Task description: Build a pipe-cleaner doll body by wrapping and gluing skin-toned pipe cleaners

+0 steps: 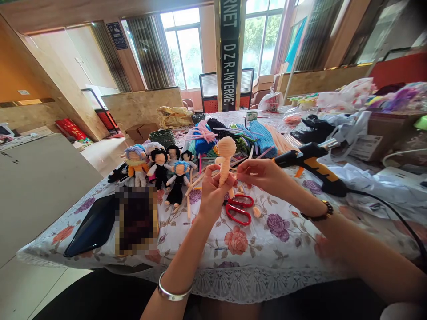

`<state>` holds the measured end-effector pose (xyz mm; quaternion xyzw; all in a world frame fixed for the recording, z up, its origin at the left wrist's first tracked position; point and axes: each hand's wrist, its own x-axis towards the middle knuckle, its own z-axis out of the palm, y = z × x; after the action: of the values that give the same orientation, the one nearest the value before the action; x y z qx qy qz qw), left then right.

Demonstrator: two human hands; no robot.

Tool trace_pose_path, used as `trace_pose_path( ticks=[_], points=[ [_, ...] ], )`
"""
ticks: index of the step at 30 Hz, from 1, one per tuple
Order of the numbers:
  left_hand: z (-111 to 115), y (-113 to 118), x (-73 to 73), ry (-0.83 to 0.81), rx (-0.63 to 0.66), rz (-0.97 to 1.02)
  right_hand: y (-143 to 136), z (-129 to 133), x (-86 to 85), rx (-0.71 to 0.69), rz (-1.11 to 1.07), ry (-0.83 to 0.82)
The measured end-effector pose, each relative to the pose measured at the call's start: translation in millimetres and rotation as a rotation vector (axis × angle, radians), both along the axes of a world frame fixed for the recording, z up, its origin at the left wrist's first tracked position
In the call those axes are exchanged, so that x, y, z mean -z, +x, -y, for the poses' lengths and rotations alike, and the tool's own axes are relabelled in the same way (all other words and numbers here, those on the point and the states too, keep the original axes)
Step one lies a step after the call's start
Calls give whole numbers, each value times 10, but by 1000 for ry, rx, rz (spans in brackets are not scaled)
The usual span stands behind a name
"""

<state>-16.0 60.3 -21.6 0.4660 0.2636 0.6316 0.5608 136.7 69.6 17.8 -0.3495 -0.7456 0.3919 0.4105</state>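
My left hand (211, 193) is wrapped round the lower part of a peach pipe-cleaner doll body (227, 149). The doll's round, coiled head points up, and a short stub sticks out at its left side. My right hand (267, 175) is closed in a pinch right beside the body; what lies between its fingertips is too small to make out. Under the hands lie red-handled scissors (238, 215), their blades mostly hidden. A small peach piece (256, 211) rests to the right of the scissors.
Finished dolls (160, 164) stand at the left, behind a dark blue tray (91, 226) and a blurred-out rectangle. Bundles of pipe cleaners (262, 135) lie at the back. A black-and-orange glue gun (313, 166) with a trailing cable is on the right, near plastic bags and a cardboard box (387, 133).
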Motion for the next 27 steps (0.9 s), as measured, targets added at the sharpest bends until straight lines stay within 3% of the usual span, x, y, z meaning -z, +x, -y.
trace_pose_path(
  ticks=[5,11,19,27],
  points=[
    [22,13,-17,-42,11,44,-18,22,-36,-58,-77,-209],
    [30,26,-23,-64,51,91,-16,34,-67,-84,-110,-331],
    [28,35,-19,-88,51,127,-38,-9,27,-79,-146,-381],
    [-6,37,-10,-88,42,128,-47,-34,105,-56,-134,-327]
  ],
)
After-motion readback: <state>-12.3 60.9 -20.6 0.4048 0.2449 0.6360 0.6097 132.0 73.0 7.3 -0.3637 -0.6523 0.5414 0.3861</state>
